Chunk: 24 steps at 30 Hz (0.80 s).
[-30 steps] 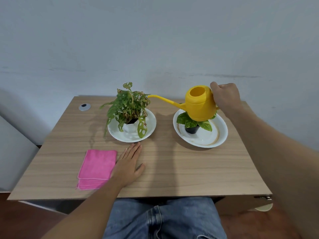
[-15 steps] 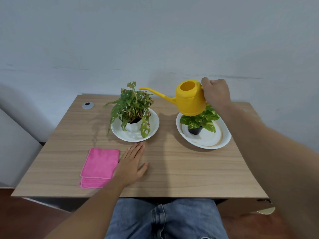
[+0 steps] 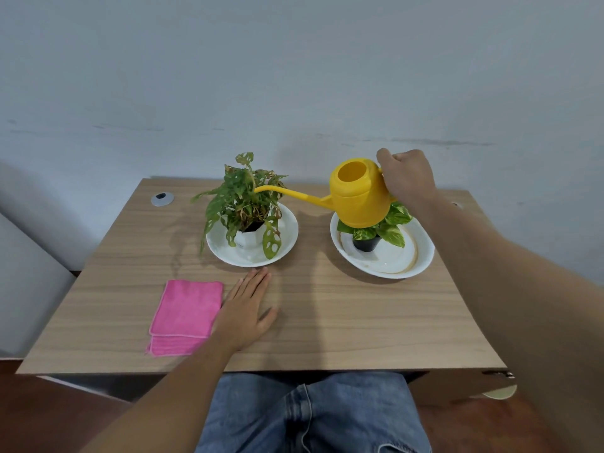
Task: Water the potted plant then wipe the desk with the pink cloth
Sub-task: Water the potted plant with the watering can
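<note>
Two knees in blue jeans point(image 3: 313, 416) sit nearest, tucked under the front edge of the wooden desk point(image 3: 343, 328). On the desk, the left hand point(image 3: 243, 313) lies flat, palm down, fingers spread and gripping nothing; its outer edge is just beside the folded pink cloth point(image 3: 186, 317), which lies toward the front left. Beyond the fingertips stands a white plate point(image 3: 287, 243) carrying the potted plant point(image 3: 243, 207), a leafy one with holed leaves in a white pot. To its right, a second white plate point(image 3: 411, 259) with a brownish ring holds a small plant in a black pot point(image 3: 366, 243). Above that small plant the right hand point(image 3: 407, 176) is clenched around the handle of the yellow watering can point(image 3: 359, 196), held in the air and tipped to the left. Its long spout point(image 3: 287, 192) reaches into the foliage of the potted plant. Whether water is flowing cannot be told. A round grey cable grommet point(image 3: 161, 199) is set in the far left corner, and a pale wall point(image 3: 294, 76) rises behind.
</note>
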Motion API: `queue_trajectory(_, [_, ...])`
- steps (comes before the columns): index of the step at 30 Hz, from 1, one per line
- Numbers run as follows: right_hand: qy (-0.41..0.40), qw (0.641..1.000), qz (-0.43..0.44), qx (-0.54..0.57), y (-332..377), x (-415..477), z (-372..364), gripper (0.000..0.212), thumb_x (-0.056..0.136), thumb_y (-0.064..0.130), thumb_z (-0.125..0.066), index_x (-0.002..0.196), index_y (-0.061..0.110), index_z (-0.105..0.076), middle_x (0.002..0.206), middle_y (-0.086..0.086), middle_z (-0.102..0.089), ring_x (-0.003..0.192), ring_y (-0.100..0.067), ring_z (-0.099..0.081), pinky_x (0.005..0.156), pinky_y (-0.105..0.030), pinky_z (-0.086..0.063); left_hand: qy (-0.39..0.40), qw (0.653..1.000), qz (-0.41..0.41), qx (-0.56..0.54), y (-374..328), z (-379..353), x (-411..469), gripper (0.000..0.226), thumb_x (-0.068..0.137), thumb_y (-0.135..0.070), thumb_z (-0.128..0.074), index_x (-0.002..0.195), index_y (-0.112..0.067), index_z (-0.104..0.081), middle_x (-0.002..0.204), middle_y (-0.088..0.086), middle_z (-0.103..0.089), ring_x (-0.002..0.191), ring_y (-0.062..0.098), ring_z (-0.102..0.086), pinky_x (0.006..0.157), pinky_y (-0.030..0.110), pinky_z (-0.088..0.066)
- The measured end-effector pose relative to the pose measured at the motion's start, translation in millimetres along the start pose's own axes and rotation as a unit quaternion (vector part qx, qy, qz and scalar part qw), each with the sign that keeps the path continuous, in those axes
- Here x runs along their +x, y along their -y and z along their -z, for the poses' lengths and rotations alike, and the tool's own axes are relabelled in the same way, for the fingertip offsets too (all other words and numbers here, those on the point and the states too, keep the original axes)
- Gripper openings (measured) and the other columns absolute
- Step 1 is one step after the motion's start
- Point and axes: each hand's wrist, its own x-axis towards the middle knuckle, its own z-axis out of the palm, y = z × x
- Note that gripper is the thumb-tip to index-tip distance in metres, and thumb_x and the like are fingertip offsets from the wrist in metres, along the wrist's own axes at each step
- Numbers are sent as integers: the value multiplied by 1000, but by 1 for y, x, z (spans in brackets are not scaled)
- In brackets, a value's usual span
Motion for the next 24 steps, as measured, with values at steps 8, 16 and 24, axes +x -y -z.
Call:
queue_trajectory(8, [-23,999,-30,7,-22,-10,22,49,100,34,-57,60,17,-31,60,-3,-30,59,-22,-29,59,-35,-29,3,1000,3,-8,-2,4,0,85,106,-62,-41,178,-21,-22,187,-7,-12,173,14,-7,141,43,-10])
queue_trajectory(16, [-26,998,-56,15,-46,-30,34,42,100,35,-55,67,13,-40,70,-11,-36,65,-23,-35,59,-34,-30,12,1000,6,0,-5,5,-1,84,108,-63,-36,178,-21,-18,187,-8,-7,173,13,-1,140,37,0])
queue_trajectory(24, [-31,992,-95,80,-73,-51,42,38,84,48,-52,71,12,-51,73,-12,-46,70,-24,-45,68,-43,-40,19,1000,8,4,-10,8,-2,86,106,-64,-28,177,-16,-21,187,0,-13,174,20,-8,140,44,-7])
